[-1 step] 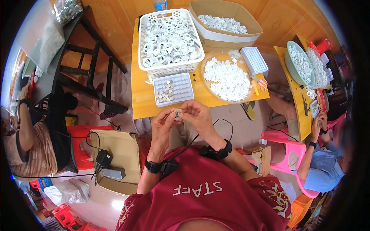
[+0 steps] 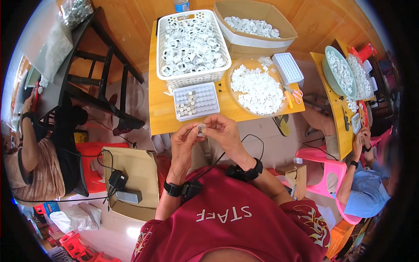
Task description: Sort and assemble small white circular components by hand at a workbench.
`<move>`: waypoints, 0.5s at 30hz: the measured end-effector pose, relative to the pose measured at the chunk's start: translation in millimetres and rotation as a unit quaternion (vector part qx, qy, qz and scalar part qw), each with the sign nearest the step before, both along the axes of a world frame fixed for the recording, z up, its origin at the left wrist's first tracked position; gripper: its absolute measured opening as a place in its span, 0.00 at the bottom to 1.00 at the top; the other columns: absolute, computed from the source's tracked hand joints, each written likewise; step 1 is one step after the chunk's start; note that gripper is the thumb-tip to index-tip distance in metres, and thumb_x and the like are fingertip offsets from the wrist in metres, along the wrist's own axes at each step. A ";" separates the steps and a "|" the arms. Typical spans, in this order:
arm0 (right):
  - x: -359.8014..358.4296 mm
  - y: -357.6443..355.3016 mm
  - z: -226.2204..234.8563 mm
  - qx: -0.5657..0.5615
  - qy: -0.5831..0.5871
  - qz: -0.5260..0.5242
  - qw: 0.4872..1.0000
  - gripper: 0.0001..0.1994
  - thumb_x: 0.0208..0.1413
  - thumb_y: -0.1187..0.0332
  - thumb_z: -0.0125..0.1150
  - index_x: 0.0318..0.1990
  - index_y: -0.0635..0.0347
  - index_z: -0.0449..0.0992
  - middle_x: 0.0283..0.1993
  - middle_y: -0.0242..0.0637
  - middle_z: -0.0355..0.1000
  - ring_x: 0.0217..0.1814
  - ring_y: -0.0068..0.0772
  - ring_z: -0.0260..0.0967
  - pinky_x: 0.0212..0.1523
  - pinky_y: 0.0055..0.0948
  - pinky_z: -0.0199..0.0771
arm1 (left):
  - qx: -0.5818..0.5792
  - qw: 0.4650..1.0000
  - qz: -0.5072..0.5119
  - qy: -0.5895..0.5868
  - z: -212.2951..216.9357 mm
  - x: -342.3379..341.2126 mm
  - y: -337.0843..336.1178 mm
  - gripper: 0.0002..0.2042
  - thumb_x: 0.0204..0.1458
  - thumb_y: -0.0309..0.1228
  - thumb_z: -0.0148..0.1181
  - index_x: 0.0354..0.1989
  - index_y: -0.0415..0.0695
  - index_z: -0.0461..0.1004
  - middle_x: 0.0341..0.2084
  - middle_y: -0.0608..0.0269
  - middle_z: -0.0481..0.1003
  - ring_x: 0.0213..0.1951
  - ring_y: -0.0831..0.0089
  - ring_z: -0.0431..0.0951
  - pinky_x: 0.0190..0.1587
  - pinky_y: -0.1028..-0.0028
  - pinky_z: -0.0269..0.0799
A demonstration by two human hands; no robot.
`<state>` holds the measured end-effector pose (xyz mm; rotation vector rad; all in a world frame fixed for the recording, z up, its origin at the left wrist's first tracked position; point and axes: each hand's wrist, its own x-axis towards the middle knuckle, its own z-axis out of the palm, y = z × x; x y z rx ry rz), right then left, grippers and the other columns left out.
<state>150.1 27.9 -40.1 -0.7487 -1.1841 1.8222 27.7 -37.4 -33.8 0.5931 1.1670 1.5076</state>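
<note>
My left hand (image 2: 185,140) and my right hand (image 2: 227,134) meet in front of the table's near edge. Between their fingertips they pinch a small round whitish part (image 2: 201,129) with a darker middle; fingers cover some of it. Just beyond my hands lies a pale plastic tray (image 2: 209,97) with round pockets. Several silver button cells (image 2: 187,108) sit in its left part. Behind it stands a white perforated basket (image 2: 196,79), heaped with round white parts (image 2: 190,46). To the right, a round shallow tray (image 2: 234,95) carries a pile of small white pieces (image 2: 257,91).
A cardboard box (image 2: 262,46) of white parts, a pocketed tray (image 2: 287,67) and pink-handled scissors (image 2: 298,96) share the table (image 2: 161,124). An open carton (image 2: 135,166) with a power adapter (image 2: 117,179) lies left. Two people sit left and right; cables run from my wrists.
</note>
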 end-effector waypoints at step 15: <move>29.9 28.8 -9.1 0.132 -0.165 -0.154 0.965 0.04 0.49 0.73 0.57 0.31 0.63 0.73 0.25 0.27 0.67 0.23 0.15 0.60 0.24 0.16 0.60 | -0.022 0.994 0.017 -0.110 -7.6 -4.2 0.8 0.10 0.54 0.28 0.50 0.42 0.36 0.69 0.33 0.57 0.74 0.31 0.72 0.76 0.34 0.77 0.74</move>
